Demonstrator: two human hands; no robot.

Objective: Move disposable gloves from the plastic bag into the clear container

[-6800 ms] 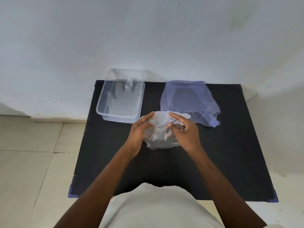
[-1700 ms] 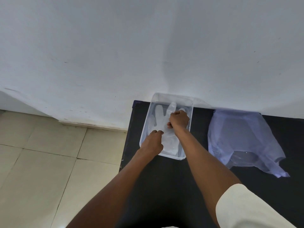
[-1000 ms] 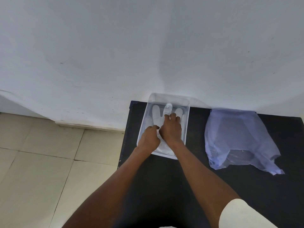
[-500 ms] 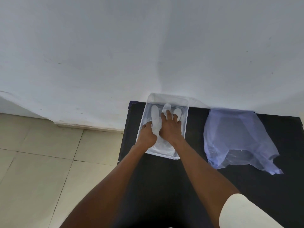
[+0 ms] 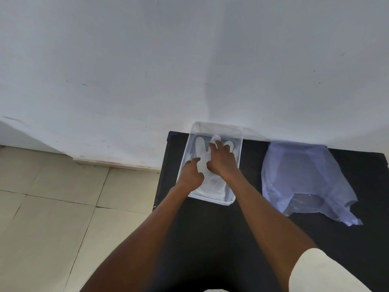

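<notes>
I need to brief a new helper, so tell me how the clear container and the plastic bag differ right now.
The clear container is a rigid, colourless rectangular box; the plastic bag is limp, crumpled and bluish. The container sits at the table's far left corner by the wall; the bag lies to its right. Both hands, left hand and right hand, press a glove flat inside the container; nothing touches the bag. Both are see-through and rest on the black table.

Clear glossy plastic container (image 5: 237,165), filmy bluish plastic bag (image 5: 303,178), matt black tabletop (image 5: 252,239)

Clear container (image 5: 236,165) — black table (image 5: 210,228) — pale lilac bag (image 5: 301,175).
</notes>
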